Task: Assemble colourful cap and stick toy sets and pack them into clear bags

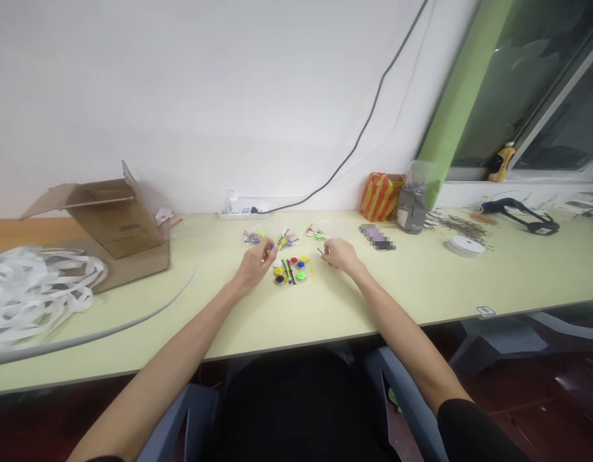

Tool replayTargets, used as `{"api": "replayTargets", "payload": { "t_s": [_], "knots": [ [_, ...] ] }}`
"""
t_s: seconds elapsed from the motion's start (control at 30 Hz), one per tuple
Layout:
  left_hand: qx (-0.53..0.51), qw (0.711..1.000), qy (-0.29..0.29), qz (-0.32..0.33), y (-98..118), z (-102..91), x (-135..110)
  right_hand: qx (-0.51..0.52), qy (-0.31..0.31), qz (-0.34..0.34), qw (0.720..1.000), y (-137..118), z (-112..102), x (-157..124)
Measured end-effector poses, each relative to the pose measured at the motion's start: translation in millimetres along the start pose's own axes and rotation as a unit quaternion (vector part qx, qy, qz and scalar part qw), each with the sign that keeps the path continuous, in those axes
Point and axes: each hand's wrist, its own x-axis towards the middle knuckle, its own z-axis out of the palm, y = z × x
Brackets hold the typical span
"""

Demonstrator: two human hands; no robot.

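My left hand [255, 262] is pinched shut on a small yellow and purple stick-like piece beside a cluster of coloured discs and sticks [291, 270] on the pale green table [421, 282]. On the other side of that cluster, my right hand [339, 255] is closed on a thin dark blue stick. Behind the hands lie three small bunches of similar coloured pieces [284, 238].
An open cardboard box [118, 221] and a heap of white strips [31, 292] lie at the left. A white power strip [243, 208] with a dark cable sits by the wall. A striped bag [380, 196], a grey pouch [412, 206], a phone [377, 236] and a tape roll [464, 246] are at the right.
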Motion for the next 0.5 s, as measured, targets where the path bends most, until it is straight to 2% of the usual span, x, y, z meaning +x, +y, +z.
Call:
{"api": "replayTargets", "payload": {
  "t_s": [0.2, 0.33, 0.5],
  "knots": [
    [-0.008, 1.000, -0.001, -0.006, 1, -1.6, 1, -0.002, 0.004, -0.015, 1.000, 3, 0, 4],
    [-0.006, 1.000, -0.008, -0.002, 0, -1.3, 0, 0.038, -0.051, -0.055, 0.996, 9, -3, 6],
    [-0.004, 1.000, -0.017, 0.000, 0, -1.2, 0, 0.031, -0.090, -0.035, 0.995, 13, -6, 9]
  ]
}}
